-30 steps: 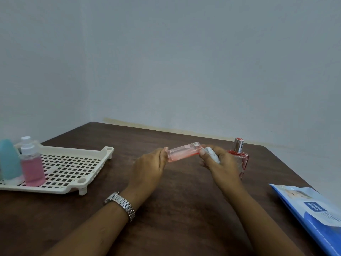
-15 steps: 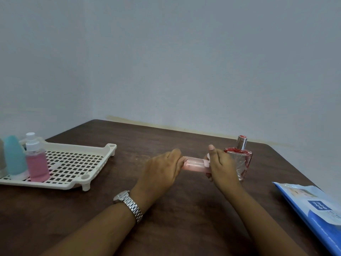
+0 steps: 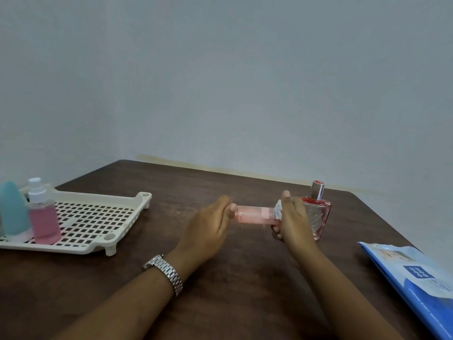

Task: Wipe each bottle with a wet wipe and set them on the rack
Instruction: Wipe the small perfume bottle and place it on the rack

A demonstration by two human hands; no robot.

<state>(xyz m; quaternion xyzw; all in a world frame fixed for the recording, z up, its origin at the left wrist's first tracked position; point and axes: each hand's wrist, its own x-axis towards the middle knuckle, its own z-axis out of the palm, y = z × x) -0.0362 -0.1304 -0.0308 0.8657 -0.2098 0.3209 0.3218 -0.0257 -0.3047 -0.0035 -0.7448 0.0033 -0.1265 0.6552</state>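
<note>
Left of the fingers, the rack holds a teal bottle and a pink spray bottle. The left hand pinches one end of the small pink bottle, level above the counter; the right hand clasps the other end through the wet wipe. Risk: the wetted bottle may slip and strike the perfume bottle just behind the right fingers. Dark wood counter, pale plain wall, wipes pack rightmost.

Dark wooden table; pale wall; steel wristwatch.
</note>
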